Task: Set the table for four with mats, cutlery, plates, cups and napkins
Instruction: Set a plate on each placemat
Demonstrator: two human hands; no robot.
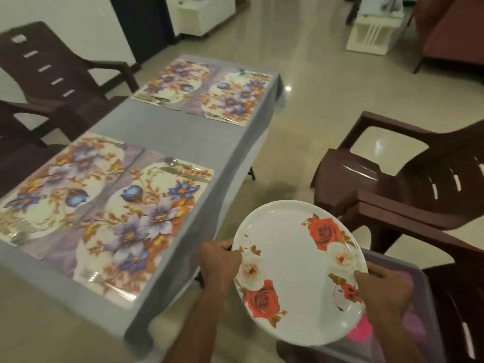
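I see both hands gripping the rose-patterned plate, left hand and right hand on opposite rims, held off the table beside the nearest mat

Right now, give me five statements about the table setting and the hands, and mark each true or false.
1. Both hands hold the rose plate by its rim. True: the left hand grips one edge, the right hand the other.
2. The plate rests on a mat. False: it is held in the air, off the table's edge.
3. Four floral mats lie on the grey tablecloth. True.
4. The nearest mat already carries a cup. False: only cutlery shows on it.
5. A knife lies on the nearest mat. True.
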